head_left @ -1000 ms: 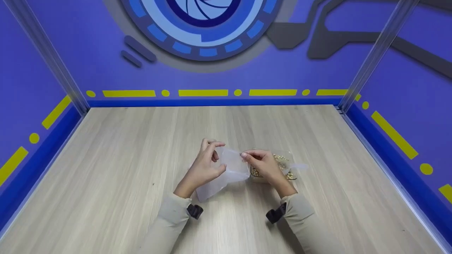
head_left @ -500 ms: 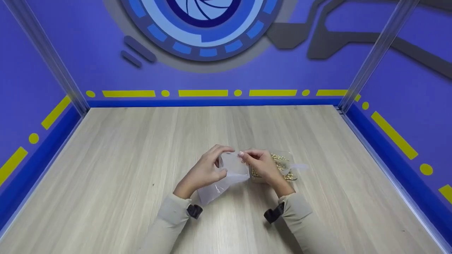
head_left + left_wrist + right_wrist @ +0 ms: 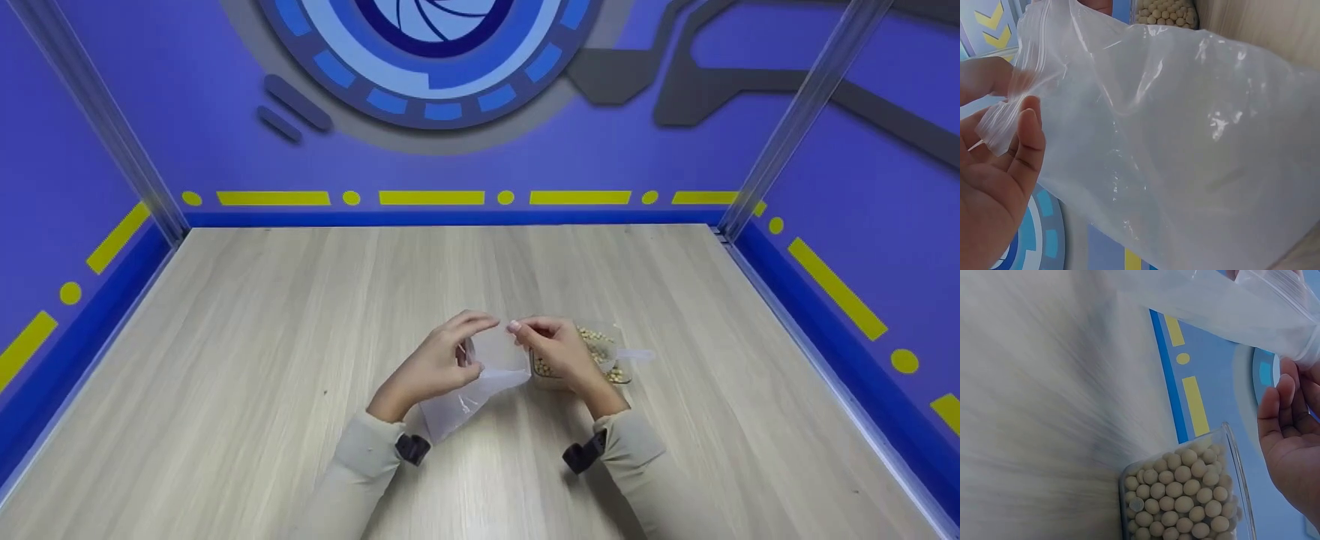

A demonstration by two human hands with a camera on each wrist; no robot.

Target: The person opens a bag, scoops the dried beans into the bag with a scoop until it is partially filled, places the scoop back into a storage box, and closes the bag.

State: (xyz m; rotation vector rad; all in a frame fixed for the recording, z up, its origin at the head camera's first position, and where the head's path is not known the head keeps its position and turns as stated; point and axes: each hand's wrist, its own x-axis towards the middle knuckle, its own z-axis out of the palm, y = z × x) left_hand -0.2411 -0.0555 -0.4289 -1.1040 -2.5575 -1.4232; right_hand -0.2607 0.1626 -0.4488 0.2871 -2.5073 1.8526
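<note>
A translucent plastic zip bag (image 3: 459, 406) hangs between both hands above the table. My left hand (image 3: 431, 364) holds its mouth on the left, fingers curled at the ridged zip strip (image 3: 1030, 50) in the left wrist view. With thumb and fingertips, my right hand (image 3: 559, 349) pinches the opposite edge of the mouth. Below and beside the right hand stands a clear rectangular container (image 3: 551, 382) of round beige beans (image 3: 1174, 495), partly hidden by that hand. No contents can be made out inside the bag (image 3: 1185, 140).
A translucent handle (image 3: 636, 354) sticks out over the container's right side, apparently from a scoop among the beans. The wood-grain table (image 3: 262, 337) is bounded by a blue back wall (image 3: 435, 169) and side panels. Dark wrist cameras (image 3: 413, 449) sit at both cuffs.
My left hand's fingers have moved right, closer to the right hand, and curve around the bag's mouth. The bag's lower corner has shifted slightly. My right hand has hardly moved.
</note>
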